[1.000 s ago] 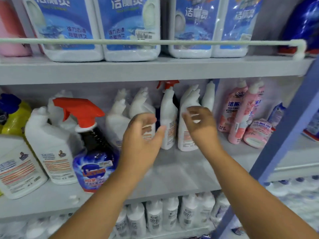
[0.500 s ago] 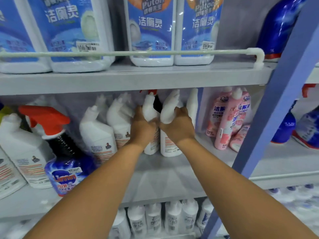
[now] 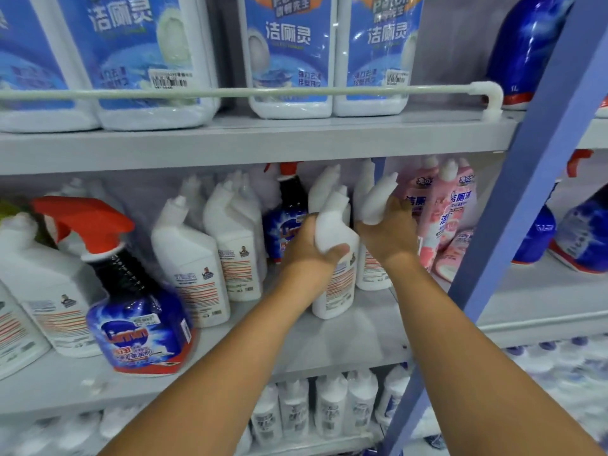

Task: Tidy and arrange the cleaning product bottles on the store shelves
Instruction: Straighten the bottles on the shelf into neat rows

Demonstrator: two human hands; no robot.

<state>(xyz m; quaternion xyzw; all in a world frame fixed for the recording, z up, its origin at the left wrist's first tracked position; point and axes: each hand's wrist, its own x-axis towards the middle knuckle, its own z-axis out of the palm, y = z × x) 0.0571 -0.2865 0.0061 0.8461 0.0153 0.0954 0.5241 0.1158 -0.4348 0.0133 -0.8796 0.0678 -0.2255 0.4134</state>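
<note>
At the far left of the middle shelf point(image 3: 329, 340) we see a spray bottle point(image 3: 138, 311) with a red trigger leaning among white angled-neck bottles, then two more white bottles standing just right of it.

Near the centre of the frame our left hand point(image 3: 312, 248) is wrapped around the neck and shoulder of one white bottle point(image 3: 335, 258), thumb across its front. That bottle stands upright, its long axis vertical, its base on the shelf toward the front. Just right of it our right hand point(image 3: 390, 235) grips the bent neck of a second white bottle point(image 3: 373, 245), whose nozzle points up and to the right; its body stands a little further back. The two bottles are side by side and nearly touching, each directly in front of the hand holding it, so neither hand has to reach. To their right stand pink bottles point(image 3: 441, 218), just beside the second bottle, and whichever way we shift it must not crowd them.

Against half a second earlier, both grips have held. The left bottle now sits further forward and lower in the frame, and a dark spray bottle point(image 3: 289, 218) shows behind it where our hand covered it before. A full second earlier both hands were spread and holding nothing.
</note>
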